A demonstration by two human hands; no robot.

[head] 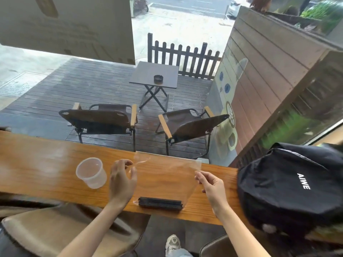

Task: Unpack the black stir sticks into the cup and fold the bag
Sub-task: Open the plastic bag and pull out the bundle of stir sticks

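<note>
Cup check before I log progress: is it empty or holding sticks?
Empty: the clear cup shows nothing inside; the black stir sticks lie in the bag.

The bag (pixel 167 175) is clear, thin plastic, held upright above the counter with its mouth at the top and its bottom resting near the counter's front edge. Its top edge runs level; the upper left corner is crumpled where fingers pinch it, and the right edge is pinched partway down. The sticks (pixel 160 202) are black and slim, lying in a tight bundle across the bottom of the bag, all still inside. The cup (pixel 91 172) is translucent plastic with a rolled rim, standing upright and empty to the left of the bag, apart from it.
</note>
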